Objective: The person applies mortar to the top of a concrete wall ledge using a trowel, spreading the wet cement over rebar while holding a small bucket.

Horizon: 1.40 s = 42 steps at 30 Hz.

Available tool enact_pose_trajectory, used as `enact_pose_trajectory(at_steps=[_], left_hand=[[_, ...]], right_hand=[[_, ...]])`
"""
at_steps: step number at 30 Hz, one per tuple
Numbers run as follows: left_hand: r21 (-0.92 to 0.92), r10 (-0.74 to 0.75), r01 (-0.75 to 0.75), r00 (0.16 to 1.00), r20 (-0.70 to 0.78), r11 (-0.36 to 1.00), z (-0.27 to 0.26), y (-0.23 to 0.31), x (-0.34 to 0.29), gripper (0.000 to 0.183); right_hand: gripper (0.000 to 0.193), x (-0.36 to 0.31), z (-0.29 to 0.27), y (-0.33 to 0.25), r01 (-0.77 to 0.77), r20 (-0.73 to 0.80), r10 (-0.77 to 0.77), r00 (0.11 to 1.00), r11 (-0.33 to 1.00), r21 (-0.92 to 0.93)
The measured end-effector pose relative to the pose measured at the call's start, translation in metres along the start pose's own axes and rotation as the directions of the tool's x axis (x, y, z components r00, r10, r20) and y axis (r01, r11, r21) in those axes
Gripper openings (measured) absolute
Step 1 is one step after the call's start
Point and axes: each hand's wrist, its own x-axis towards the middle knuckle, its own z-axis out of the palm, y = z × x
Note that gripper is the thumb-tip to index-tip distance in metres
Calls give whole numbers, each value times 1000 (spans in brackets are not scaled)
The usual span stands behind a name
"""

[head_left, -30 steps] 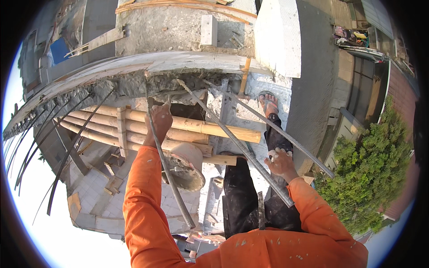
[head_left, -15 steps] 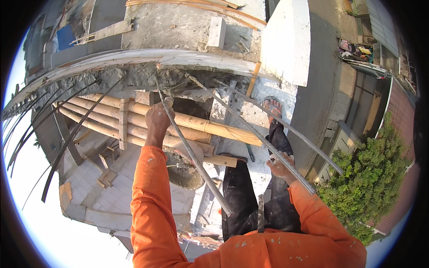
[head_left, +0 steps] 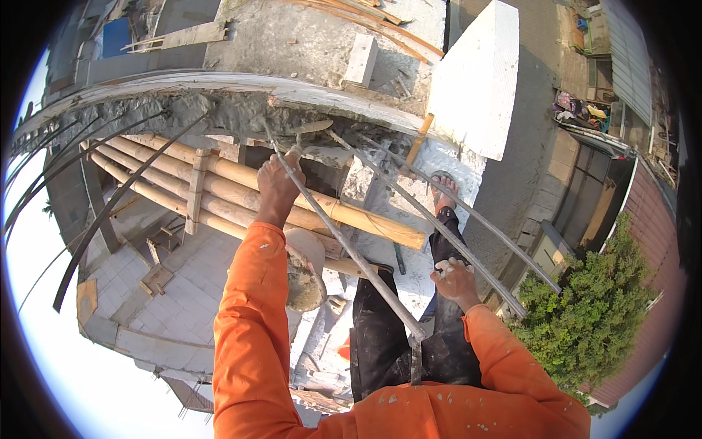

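Legible markings: none. No text, label, brand, number or sign can be read on any surface in view.

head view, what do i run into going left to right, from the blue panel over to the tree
blue panel → upright wooden slat → left hand → trowel blade → pale rectangular block → right hand → leafy green tree

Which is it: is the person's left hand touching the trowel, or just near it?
Touching: the head view shows the left hand closed on the trowel, with its blade jutting out past the fist.
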Motion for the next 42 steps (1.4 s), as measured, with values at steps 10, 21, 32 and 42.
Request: enact_pose_trajectory(at_steps=[10,21,32,42], left_hand=[[-42,50,-54,995,-85,998,0,4,5,30],[65,-205,213,972,-114,975,14,-27,19,29],[-10,16,-17,997,-71,1000,17,-2,23,25],[-86,-37,33,998,-45,996,9,-3,11,30]], right_hand=[[37,-1,11,13,-8,-39,9,999,1000,26],[35,-2,6,9,10,-47,-8,999,999,33],[34,0,7,4,25,-69,-28,997,998,-53],[34,2,5,10,22,-34,-23,999,999,-39]])
